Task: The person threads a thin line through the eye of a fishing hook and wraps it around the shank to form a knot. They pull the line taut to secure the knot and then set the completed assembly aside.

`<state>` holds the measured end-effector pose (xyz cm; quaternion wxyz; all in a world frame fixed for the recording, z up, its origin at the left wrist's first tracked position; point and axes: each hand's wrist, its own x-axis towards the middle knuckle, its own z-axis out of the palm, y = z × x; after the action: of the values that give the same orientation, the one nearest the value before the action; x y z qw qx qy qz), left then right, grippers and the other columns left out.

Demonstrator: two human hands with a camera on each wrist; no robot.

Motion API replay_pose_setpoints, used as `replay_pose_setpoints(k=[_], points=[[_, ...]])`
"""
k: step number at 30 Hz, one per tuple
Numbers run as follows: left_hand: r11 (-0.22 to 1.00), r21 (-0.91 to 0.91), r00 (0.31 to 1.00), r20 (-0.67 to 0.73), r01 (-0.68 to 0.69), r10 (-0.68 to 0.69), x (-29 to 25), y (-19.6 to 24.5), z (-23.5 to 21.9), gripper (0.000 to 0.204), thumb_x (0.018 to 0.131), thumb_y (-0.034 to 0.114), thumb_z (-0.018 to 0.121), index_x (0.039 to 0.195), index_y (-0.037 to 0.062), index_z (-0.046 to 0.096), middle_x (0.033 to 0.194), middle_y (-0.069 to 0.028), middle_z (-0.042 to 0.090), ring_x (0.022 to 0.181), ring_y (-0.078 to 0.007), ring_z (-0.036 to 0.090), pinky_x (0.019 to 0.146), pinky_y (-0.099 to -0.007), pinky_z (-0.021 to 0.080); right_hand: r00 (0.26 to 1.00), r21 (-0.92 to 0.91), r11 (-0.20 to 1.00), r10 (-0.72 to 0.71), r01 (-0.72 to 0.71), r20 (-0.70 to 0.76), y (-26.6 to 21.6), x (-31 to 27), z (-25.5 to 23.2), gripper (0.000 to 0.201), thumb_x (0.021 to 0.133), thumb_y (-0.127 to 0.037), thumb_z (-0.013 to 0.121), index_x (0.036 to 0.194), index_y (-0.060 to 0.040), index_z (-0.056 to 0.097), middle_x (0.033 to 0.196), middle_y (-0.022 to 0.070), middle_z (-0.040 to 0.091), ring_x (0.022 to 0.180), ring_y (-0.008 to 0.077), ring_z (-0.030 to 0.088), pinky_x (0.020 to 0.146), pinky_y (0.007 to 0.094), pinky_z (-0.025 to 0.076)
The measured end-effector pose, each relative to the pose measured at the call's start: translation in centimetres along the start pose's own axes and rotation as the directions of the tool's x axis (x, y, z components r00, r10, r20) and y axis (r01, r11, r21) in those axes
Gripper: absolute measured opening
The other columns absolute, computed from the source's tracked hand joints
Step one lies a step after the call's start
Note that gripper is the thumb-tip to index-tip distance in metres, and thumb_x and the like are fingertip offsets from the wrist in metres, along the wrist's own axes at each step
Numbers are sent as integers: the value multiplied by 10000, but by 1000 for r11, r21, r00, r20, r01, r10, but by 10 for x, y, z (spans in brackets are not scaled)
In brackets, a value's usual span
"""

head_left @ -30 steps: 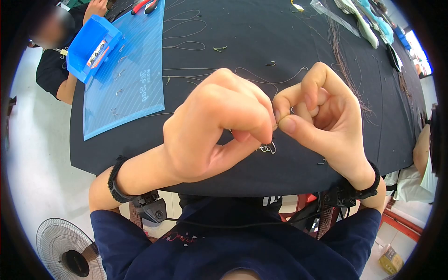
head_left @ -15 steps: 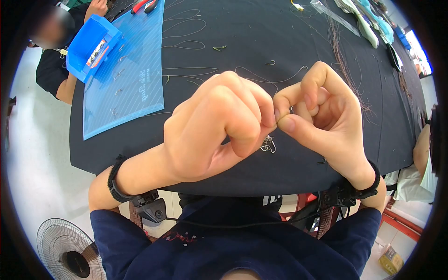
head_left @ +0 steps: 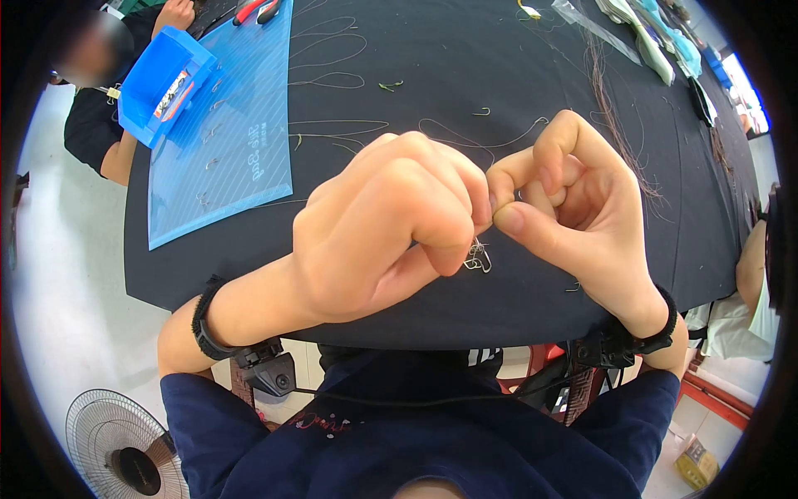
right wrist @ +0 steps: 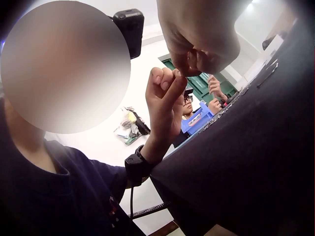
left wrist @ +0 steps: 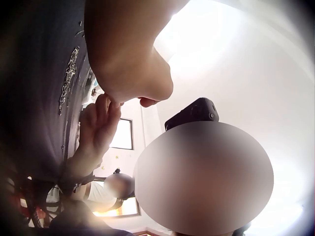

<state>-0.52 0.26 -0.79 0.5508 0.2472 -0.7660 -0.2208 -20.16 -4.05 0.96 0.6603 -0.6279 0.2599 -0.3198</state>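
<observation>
Thin line (head_left: pixel 492 150) runs over the black cloth (head_left: pixel 532 303) from just above the meeting fingertips, curving up towards one o'clock. Between thumb and forefinger the right hand (head_left: pixel 582 200) pinches a tiny part of it, its other fingers folded towards the palm. Touching it from nine o'clock, the left hand (head_left: pixel 382 229) is curled in tight, gripping at the same spot; its fingertips are partly hidden and the held piece is too small to make out. Clock directions start from where the hands meet. Near them at six o'clock lies a small cluster of metal hooks (head_left: pixel 478 259); a single hook (head_left: pixel 482 113) lies at twelve. Farther out, a loose bundle of brown strands (head_left: pixel 613 125) trails at two. At ten, a clear blue sheet (head_left: pixel 266 91) carries more hooks beside a tilted blue bin (head_left: pixel 154 96), while red-handled pliers (head_left: pixel 249 12) rest near eleven.
</observation>
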Motion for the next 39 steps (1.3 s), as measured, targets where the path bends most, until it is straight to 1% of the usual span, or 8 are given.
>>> replay_pose_setpoints(k=[6, 9, 13, 18, 22, 28, 36, 39], points=[[999, 44, 1000, -11, 8, -7, 0, 2, 0, 447, 594, -229, 669, 605, 122, 393, 696, -9, 459, 723, -245, 649, 533, -281, 464, 997, -4, 997, -80, 80, 7, -1, 0, 3, 223, 852, 11, 605, 872, -69, 398, 889, 90, 561, 716, 54, 484, 645, 172, 401], [999, 52, 1000, -14, 14, -13, 0, 3, 0, 452, 590, -233, 667, 604, 123, 390, 696, -8, 458, 731, -244, 645, 537, -282, 464, 988, -11, 989, -150, 151, 19, 7, 0, 2, 207, 866, 12, 591, 873, -67, 400, 901, 96, 558, 714, 46, 453, 632, 168, 392], [999, 38, 1000, -4, -19, 19, 0, 1, -1, 441, 598, -226, 670, 645, 125, 408, 711, -11, 467, 731, -243, 641, 544, -280, 470, 987, 3, 987, -158, 158, 14, 6, 0, 3, 203, 866, 20, 585, 874, -65, 400, 902, 100, 557, 740, 43, 459, 624, 163, 387], [1000, 0, 999, 31, -8, 8, 5, 6, -5, 431, 625, -190, 697, 806, 112, 448, 756, -34, 495, 705, -231, 633, 567, -276, 484, 989, -11, 989, -150, 150, 7, 5, -1, 3, 210, 861, 31, 585, 877, -64, 399, 904, 104, 561, 724, 40, 457, 615, 165, 386], [993, 27, 989, 97, -117, 114, 10, 3, -9, 464, 623, -175, 721, 888, 95, 453, 802, -57, 511, 707, -222, 627, 596, -271, 500, 992, -40, 992, -121, 123, 44, 1, -2, 1, 220, 854, 46, 584, 878, -59, 393, 907, 114, 562, 753, 68, 510, 655, 190, 433], [994, 52, 992, 86, -100, 95, 8, 1, -7, 483, 619, -187, 719, 920, 89, 462, 826, -63, 503, 715, -222, 627, 613, -273, 504, 985, 5, 987, -159, 159, 67, 6, -1, 3, 228, 849, 61, 579, 881, -50, 382, 905, 124, 561, 820, 131, 566, 736, 250, 491], [995, 40, 993, 80, -87, 84, 6, 0, -6, 485, 618, -197, 711, 932, 76, 463, 839, -70, 493, 725, -230, 626, 625, -273, 502, 992, 78, 993, -96, 90, 80, 5, -1, 3, 246, 846, 33, 600, 878, -65, 377, 894, 116, 561, 820, 122, 547, 739, 245, 476], [996, 30, 995, 59, -82, 80, 4, -2, -4, 482, 619, -195, 711, 935, 72, 463, 846, -73, 492, 729, -232, 626, 621, -269, 499, 996, 106, 992, -72, 65, 59, 6, 0, 5, 249, 846, -1, 610, 879, -78, 376, 888, 105, 562, 742, 80, 518, 622, 186, 435]])
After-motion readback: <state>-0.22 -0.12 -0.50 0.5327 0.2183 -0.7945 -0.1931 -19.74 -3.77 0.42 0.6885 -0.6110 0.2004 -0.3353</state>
